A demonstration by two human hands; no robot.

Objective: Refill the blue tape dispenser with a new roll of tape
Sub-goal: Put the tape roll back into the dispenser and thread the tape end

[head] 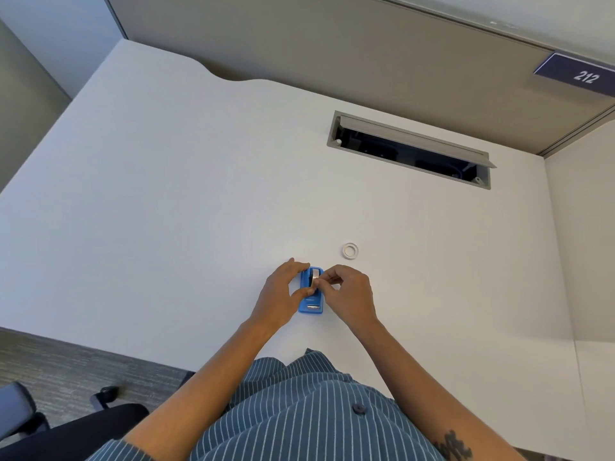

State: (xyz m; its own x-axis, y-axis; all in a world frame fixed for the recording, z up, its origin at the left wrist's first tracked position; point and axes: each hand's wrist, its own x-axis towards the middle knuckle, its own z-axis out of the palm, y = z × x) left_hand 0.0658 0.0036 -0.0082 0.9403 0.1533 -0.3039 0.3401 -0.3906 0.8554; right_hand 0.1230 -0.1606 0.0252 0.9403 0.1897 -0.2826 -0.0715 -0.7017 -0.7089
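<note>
The blue tape dispenser point(311, 307) lies on the white desk point(166, 211) just in front of me, its metal cutter end toward me. A roll of tape point(314, 276) sits in its well. My left hand point(283, 289) grips the dispenser's left side, thumb on top. The fingertips of my right hand point(346, 291) are pinched together at the roll; I cannot make out a strip of tape between them. A small white ring point(350, 250), either a tape roll or a bare core, lies flat on the desk beyond my right hand.
A recessed cable slot point(409, 149) with an open lid is set into the desk at the back right. Grey partition walls point(299, 44) stand behind and to the right. An office chair point(50, 427) is at the lower left.
</note>
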